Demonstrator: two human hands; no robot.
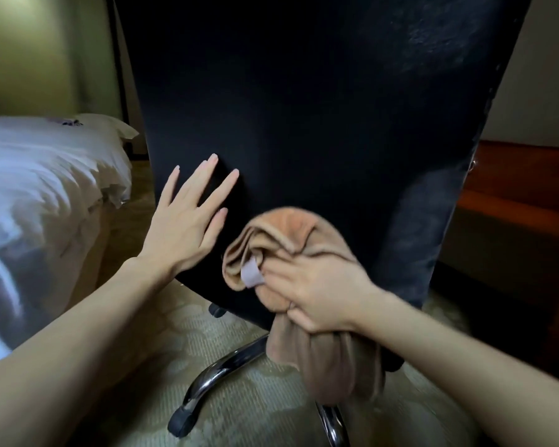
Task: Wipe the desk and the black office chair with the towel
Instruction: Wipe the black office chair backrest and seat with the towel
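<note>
The back of the black office chair (304,108) fills the middle of the view, seen from behind. My left hand (188,221) lies flat against its lower left part, fingers straight and spread. My right hand (317,291) grips a bunched tan towel (284,233) and holds it against the lower edge of the chair back. A small grey tag sticks out of the towel, and its loose end (339,366) hangs down below my hand. The wooden desk (523,195) shows at the right behind the chair.
A bed with white bedding (42,195) stands close on the left. The chair's chrome base legs (220,369) with black casters spread over the patterned beige carpet (162,398) below my hands. A dark gap lies under the desk at the right.
</note>
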